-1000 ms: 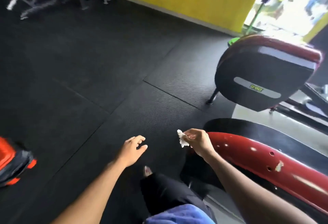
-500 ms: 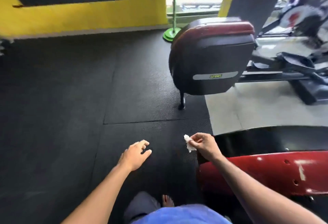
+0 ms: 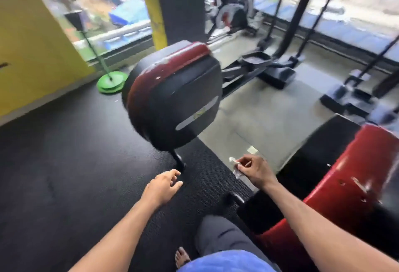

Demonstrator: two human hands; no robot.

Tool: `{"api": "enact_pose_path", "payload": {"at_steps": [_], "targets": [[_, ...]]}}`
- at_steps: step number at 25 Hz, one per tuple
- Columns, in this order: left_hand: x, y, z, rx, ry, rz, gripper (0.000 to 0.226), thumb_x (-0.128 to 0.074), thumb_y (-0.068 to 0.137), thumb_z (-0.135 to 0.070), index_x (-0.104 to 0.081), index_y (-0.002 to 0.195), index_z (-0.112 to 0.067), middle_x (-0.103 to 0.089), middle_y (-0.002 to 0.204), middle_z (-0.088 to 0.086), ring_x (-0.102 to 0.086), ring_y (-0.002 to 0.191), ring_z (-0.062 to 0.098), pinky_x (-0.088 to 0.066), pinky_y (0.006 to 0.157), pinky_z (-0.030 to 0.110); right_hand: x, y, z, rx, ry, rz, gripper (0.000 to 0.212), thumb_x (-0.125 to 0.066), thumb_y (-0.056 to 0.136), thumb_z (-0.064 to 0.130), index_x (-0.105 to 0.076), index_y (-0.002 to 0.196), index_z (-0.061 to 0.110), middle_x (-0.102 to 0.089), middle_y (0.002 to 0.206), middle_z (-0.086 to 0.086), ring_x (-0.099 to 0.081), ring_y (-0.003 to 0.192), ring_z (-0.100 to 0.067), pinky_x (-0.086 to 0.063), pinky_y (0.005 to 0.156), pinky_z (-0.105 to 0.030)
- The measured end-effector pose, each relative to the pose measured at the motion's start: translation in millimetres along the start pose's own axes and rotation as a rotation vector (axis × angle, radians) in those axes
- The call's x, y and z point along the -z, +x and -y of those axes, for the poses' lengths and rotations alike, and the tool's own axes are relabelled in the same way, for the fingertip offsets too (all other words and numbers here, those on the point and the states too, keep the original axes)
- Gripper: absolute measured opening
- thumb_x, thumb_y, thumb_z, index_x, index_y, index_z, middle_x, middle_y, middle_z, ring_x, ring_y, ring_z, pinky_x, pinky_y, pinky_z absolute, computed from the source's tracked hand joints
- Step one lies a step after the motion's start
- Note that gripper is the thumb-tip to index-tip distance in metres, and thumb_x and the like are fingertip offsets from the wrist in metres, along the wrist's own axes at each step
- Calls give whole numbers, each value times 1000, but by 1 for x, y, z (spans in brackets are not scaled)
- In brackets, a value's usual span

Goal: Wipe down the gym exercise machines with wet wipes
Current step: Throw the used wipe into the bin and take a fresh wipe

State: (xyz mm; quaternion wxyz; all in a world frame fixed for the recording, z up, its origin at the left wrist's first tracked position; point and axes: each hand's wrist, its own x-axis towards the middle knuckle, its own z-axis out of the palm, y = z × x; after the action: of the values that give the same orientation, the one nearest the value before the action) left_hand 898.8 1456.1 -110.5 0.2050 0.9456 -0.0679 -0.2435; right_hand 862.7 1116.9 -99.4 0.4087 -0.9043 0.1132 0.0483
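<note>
White wet wipe (image 3: pixel 234 166) seemingly pinched, right grip (image 3: pixel 255 171)

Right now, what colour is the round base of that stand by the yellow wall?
Bright green base, seen in the head view.

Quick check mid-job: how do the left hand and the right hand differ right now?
The right hand pinches a crumpled white wet wipe; the left hand holds nothing. The right hand's fingers are curled round the wipe, while the left hand's fingers are loosely spread. The right hand sits near the red machine cover; the left hand hangs over the black floor mat. Both are bare and touch no machine.
</note>
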Motion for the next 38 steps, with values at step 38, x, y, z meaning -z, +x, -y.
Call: {"api": "enact_pose_path", "payload": {"at_steps": [38], "targets": [[182,781,-1056,-1421,-66,101,36,-66,101,-40,-62,134,-28,-72,124,-6,-73,98,10,-59,89,37,694,503,-244,-448,-4,-1370,10,-81,84,28,-73,80,30,-70,72,23,-67,68,0,-50,58,-19]]}}
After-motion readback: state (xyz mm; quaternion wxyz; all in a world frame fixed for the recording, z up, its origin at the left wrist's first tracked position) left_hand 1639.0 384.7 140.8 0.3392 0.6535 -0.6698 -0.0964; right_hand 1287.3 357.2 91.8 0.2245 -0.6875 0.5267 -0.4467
